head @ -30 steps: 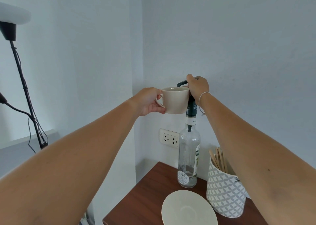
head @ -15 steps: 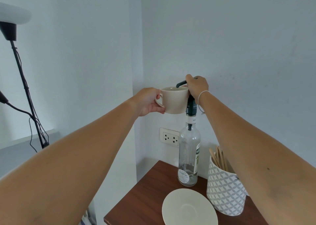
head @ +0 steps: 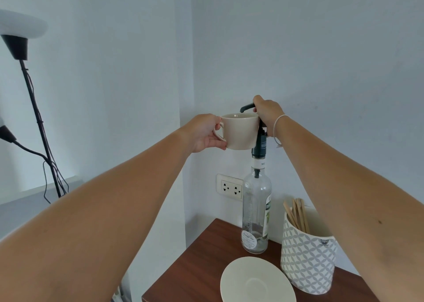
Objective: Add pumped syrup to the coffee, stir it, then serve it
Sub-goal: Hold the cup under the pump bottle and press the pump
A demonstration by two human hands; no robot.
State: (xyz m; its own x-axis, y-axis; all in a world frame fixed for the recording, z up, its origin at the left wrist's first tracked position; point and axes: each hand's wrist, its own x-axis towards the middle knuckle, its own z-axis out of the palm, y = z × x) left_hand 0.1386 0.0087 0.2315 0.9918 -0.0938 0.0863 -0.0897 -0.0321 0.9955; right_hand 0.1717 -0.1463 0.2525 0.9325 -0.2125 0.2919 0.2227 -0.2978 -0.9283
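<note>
My left hand (head: 203, 132) grips the handle of a cream coffee cup (head: 241, 131) and holds it in the air, its rim just under the dark pump spout (head: 246, 107). The pump tops a tall clear syrup bottle (head: 256, 210) standing on the brown table (head: 195, 269). My right hand (head: 267, 113) is curled over the pump head, which stands raised on its stem. What is inside the cup is hidden from this angle.
A cream saucer (head: 257, 281) lies on the table in front of the bottle. A patterned pot (head: 307, 255) with several wooden stirrers (head: 297, 214) stands to the right. A wall socket (head: 229, 187) sits behind the bottle. A floor lamp (head: 34, 109) stands at the left.
The pump head and my right hand have risen a little against the cup's rim. The cup stays under the spout in my left hand.
</note>
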